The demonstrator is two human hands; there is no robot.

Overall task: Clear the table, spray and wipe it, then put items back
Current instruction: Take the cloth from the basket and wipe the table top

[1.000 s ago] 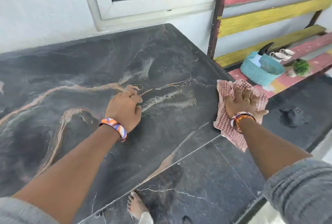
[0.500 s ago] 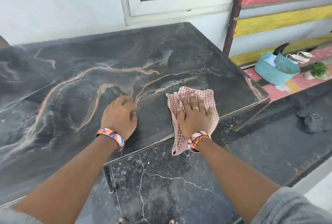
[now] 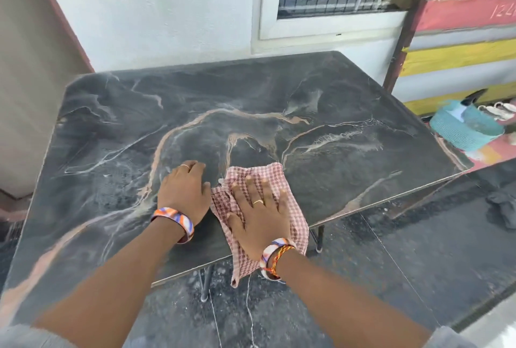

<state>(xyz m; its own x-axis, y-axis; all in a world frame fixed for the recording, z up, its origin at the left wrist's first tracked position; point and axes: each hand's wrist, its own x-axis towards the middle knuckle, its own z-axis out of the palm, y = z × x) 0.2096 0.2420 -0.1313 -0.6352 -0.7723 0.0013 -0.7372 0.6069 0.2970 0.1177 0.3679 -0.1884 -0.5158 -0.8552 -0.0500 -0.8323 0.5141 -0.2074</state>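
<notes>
One cloth (image 3: 252,199) lies flat under right hand (image 3: 258,212).

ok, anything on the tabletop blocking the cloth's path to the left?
Only the person's own left hand: it rests on the table directly left of the checked cloth, touching its edge. The right hand presses flat on the cloth. Beyond the left hand, nothing visible stands on the table.

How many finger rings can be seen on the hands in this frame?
2: one ring on the left hand, one ring on the right hand pressing the cloth. Curled left fingers could hide more.
</notes>
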